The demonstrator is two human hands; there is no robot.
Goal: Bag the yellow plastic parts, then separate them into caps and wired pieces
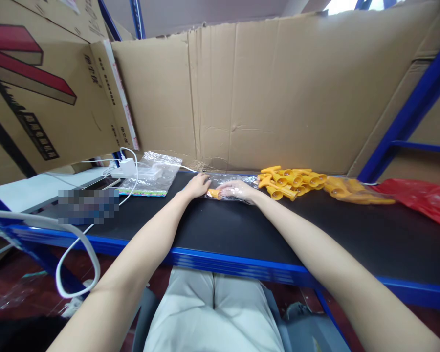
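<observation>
My left hand point(199, 186) rests at the left end of a clear plastic bag point(230, 179) on the black shelf top, its fingers curled onto the film. An orange plastic piece point(215, 194) with a round end lies between my two hands. My right hand point(239, 191) reaches in from the right, its fingers closed at that piece, with shiny clear film over or around the hand. Beside it on the right is a heap of similar orange pieces point(291, 182) with flared, cup-like ends. Part of the piece is hidden by my fingers.
More orange pieces lie in a clear bag point(355, 190) beside a red plastic bag point(418, 198). To the left are a clear packet point(161, 171), a white charger point(126, 167) with cables and a phone point(102, 184). A cardboard wall point(271, 93) stands behind, and a blue post point(407, 107) at right.
</observation>
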